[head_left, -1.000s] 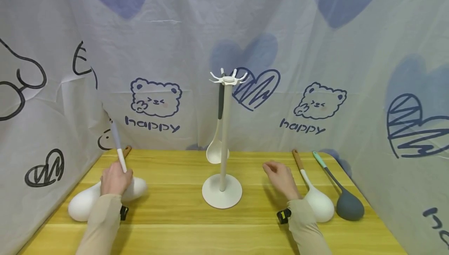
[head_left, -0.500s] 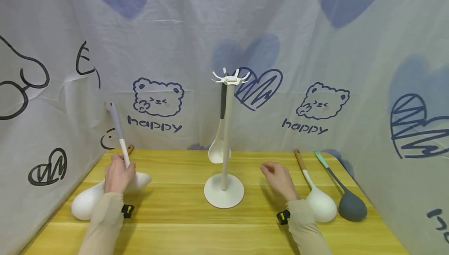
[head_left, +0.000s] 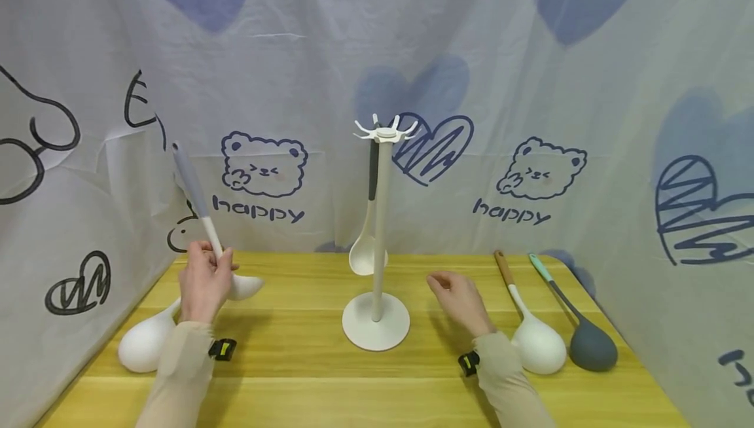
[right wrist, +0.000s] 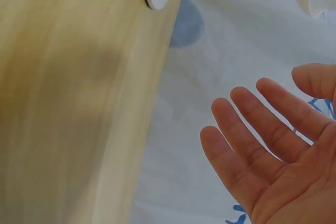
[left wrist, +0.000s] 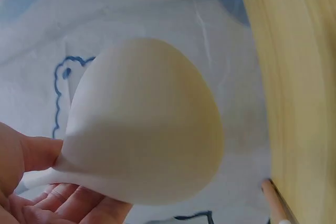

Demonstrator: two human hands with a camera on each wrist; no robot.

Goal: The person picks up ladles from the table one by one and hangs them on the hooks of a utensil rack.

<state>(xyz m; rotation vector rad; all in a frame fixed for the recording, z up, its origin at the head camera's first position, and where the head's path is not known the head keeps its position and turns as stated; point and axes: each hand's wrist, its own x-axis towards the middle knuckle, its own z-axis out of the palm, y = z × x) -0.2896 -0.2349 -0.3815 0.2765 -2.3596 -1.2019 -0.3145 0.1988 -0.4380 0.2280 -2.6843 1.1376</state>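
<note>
In the head view my left hand [head_left: 205,281] pinches a ladle [head_left: 191,182] low on its white shaft, its grey-blue handle slanting up and left. The left wrist view has the ladle's white bowl [left wrist: 144,124] large, with thumb and fingers at its neck. My right hand [head_left: 461,298] hovers right of the rack, holding nothing; in the right wrist view its fingers [right wrist: 247,150] are loosely extended. Between the hands stands a white utensil rack [head_left: 379,231] with hooks on top. A white spoon [head_left: 363,252] with a dark handle hangs from it.
Another white ladle [head_left: 143,344] lies on the wooden table [head_left: 294,395] at left, partly behind my left arm. To the right lie a white ladle [head_left: 538,347] with a brown handle and a dark grey ladle [head_left: 592,346] with a mint handle. A printed curtain [head_left: 330,35] encloses the back and sides.
My left hand has lifted the ladle, raising it and shifting slightly right, away from the other ladle at left. My right hand has drifted a little left.
</note>
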